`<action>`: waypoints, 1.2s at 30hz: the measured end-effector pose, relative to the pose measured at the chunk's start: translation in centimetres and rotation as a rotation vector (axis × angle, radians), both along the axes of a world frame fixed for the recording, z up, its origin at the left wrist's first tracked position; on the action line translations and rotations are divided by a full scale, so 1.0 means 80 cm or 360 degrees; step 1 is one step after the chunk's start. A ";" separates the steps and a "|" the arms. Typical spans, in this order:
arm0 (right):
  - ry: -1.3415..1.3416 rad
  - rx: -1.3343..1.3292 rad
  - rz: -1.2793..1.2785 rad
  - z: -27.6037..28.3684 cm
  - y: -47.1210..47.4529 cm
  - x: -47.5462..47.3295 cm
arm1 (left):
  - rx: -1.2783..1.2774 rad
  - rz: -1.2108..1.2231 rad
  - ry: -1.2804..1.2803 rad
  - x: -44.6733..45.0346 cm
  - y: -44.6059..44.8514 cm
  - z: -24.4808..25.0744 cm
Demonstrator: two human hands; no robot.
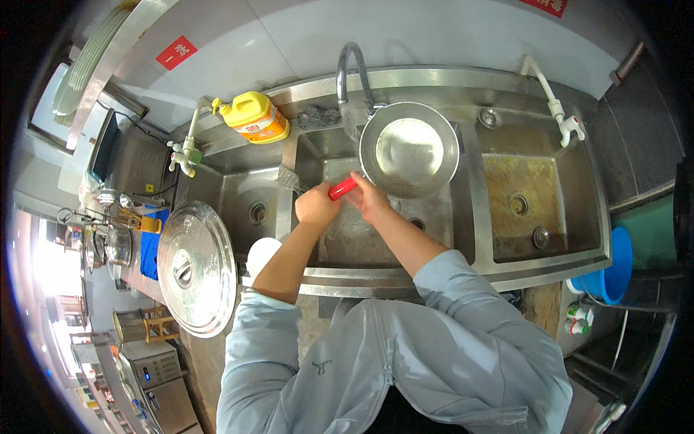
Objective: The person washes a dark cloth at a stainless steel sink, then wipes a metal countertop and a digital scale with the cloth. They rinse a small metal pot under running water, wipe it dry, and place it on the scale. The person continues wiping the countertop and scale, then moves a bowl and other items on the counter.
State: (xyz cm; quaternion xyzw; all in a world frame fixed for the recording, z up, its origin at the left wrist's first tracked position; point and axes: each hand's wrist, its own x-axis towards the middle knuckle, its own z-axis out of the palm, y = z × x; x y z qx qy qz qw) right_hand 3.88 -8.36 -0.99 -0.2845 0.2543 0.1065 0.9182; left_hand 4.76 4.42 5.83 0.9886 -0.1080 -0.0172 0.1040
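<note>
A round metal pan [409, 149] with a red handle [342, 189] is tilted over the middle sink basin [358, 238], its shiny inside facing me. My left hand [319, 205] is closed around the outer end of the handle. Nearer the pan, my right hand [371, 199] has its fingers on both sides of the same handle. Behind the pan stands a chrome gooseneck faucet [352, 59], and water seems to run from its spout just left of the pan's rim. A grey mesh cloth [288, 178] hangs on the divider beside my left hand.
The left basin [238, 190] and stained right basin [520, 200] flank the middle one. A yellow jug [255, 118] and dark steel wool [319, 116] sit on the back ledge. A large metal lid [195, 268] leans at the left, near a white round item [263, 255]. A blue bucket [615, 271] is right.
</note>
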 end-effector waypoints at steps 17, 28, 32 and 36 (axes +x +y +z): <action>-0.0136 -0.1992 0.1350 -0.102 -0.175 -0.013 | 0.0347 0.0667 -0.0863 -0.204 0.202 0.105; 0.0367 -0.0936 0.0437 -0.033 -0.184 0.230 | 0.0304 0.1854 -0.1013 -0.232 0.240 0.151; 0.0163 -0.0836 0.0305 -0.015 -0.197 0.264 | 0.0441 0.1872 -0.1228 -0.263 0.275 0.166; 0.0337 -0.0522 0.0343 0.020 -0.209 0.301 | 0.0685 0.1897 -0.1270 -0.308 0.301 0.173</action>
